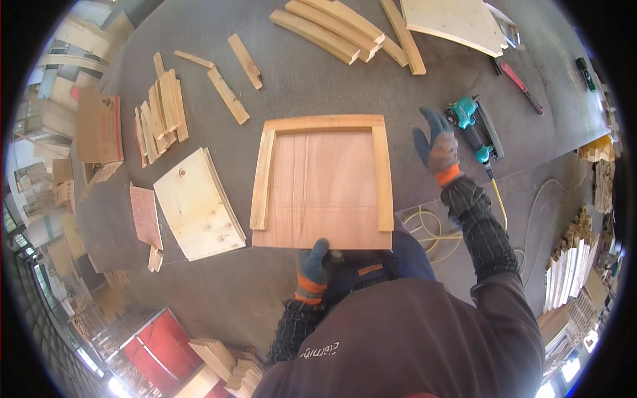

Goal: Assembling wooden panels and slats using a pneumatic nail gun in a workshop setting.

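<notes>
A square reddish plywood panel [324,189] lies on the dark workbench [298,86] with pale wooden strips along its left, top and right edges. My left hand [312,268], in a blue and orange glove, grips the panel's near edge. My right hand [438,147], gloved the same way, hovers with fingers apart just right of the panel. It is close to a teal and black nail gun [474,126] lying on the bench and holds nothing.
Short wood blocks [159,116] and loose strips [229,93] lie at the left. A stack of pale plywood sheets [198,202] sits beside the panel. Curved slats [338,30] and a board [454,23] lie at the far edge. A yellow hose [431,229] runs below the gun.
</notes>
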The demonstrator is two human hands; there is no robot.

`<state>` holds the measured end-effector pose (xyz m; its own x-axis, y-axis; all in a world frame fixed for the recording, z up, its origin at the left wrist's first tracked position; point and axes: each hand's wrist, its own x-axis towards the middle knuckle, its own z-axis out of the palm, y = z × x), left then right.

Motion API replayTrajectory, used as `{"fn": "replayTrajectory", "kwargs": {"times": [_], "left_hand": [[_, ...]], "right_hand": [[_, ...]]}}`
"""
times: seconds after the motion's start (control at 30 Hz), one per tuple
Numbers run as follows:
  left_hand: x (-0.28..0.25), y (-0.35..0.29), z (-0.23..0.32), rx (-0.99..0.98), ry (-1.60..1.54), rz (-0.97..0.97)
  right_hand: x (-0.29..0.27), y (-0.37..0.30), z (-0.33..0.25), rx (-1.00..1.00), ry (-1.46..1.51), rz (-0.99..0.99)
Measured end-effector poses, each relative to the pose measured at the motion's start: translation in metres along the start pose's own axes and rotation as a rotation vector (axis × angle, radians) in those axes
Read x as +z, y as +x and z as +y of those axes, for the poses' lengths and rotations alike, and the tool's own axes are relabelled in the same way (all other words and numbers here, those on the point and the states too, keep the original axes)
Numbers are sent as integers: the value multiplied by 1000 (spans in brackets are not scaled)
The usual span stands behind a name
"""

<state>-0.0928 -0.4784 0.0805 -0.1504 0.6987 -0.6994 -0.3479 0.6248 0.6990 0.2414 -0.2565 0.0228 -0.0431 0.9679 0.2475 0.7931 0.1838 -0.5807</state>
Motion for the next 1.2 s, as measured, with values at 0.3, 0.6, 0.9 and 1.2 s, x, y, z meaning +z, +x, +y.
{"fn": "replayTrajectory", "kwargs": {"times": [0.3,0.6,0.9,1.2], "left_hand": [[-7,-20,16,146,147,68],[13,-23,71,216,101,238],[29,-14,101,379,191,175],[49,-21,131,259,35,146]], "right_hand": [[112,175,2,-224,-333,-68],[149,219,-55,25,-405,-248],[109,273,39,98,-329,-68],[5,169,-9,320,770,-366]]}}
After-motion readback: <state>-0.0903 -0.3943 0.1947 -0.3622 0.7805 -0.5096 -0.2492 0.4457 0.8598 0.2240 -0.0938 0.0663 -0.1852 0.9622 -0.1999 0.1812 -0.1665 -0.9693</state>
